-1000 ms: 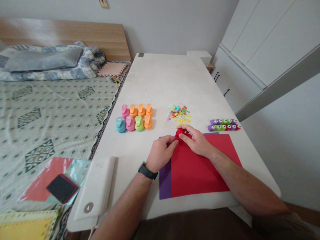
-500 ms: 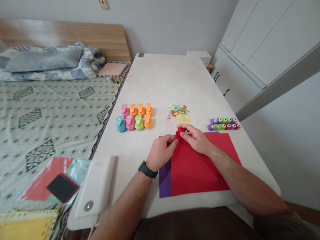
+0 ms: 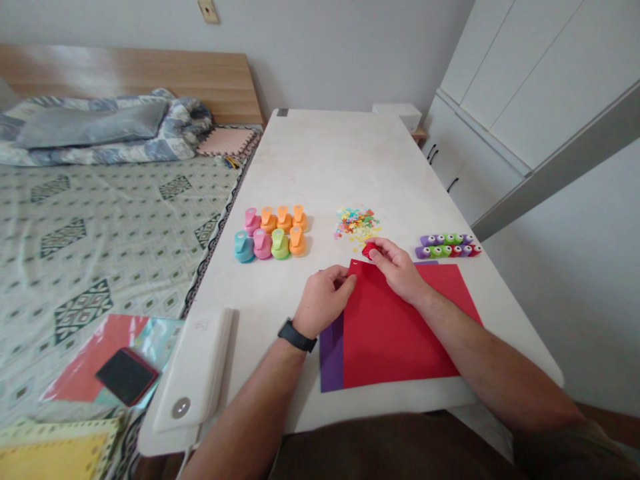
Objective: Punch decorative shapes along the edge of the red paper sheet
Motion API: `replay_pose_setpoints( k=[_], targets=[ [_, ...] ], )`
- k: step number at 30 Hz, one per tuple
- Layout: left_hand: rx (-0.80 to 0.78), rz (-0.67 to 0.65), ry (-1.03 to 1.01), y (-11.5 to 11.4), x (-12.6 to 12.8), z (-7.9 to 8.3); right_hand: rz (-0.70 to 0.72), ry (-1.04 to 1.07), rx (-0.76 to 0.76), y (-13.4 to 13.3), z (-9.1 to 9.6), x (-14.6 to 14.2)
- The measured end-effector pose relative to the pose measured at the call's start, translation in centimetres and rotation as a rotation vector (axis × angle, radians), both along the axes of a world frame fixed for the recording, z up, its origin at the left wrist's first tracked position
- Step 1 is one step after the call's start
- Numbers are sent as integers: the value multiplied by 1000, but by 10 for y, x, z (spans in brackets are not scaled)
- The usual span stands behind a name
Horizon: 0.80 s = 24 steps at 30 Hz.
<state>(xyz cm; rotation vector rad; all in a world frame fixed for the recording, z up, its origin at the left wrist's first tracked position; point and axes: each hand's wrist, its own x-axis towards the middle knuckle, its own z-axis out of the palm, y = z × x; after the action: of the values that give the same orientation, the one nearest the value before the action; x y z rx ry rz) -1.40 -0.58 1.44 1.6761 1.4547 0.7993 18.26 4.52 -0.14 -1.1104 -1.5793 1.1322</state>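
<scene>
My left hand (image 3: 327, 298) pinches the far left corner of a sheet of red paper (image 3: 400, 333), which lies over a purple sheet (image 3: 331, 360). A small punched hole shows in that corner, just beyond my fingertips. My right hand (image 3: 397, 270) grips a small red craft punch (image 3: 369, 250) a little past the paper's far edge, apart from the corner. Beyond it lies a pile of colourful paper cut-outs (image 3: 357, 220), with yellow pieces nearest the punch.
Several large coloured punches (image 3: 270, 235) stand in two rows at left. Small purple, green and red punches (image 3: 447, 247) line up at right. A white lamp-like device (image 3: 193, 373) lies along the table's left edge, beside a bed holding a dark phone-like object (image 3: 127, 377).
The red punch has come off the paper's corner and moved right in my right hand, leaving a hole visible. My left hand stays on the paper.
</scene>
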Motion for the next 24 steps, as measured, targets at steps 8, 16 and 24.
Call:
replay_pose_setpoints(
  k=[8,16,24],
  targets=[
    [8,17,-178,-1,3,-4,-5,-27,27,-3,-7,-2],
    [40,37,-236,0,5,-3,-4,-60,54,-6,-8,-2],
    [9,0,-310,1,8,0,17,-43,75,-7,-10,-2]
  ],
)
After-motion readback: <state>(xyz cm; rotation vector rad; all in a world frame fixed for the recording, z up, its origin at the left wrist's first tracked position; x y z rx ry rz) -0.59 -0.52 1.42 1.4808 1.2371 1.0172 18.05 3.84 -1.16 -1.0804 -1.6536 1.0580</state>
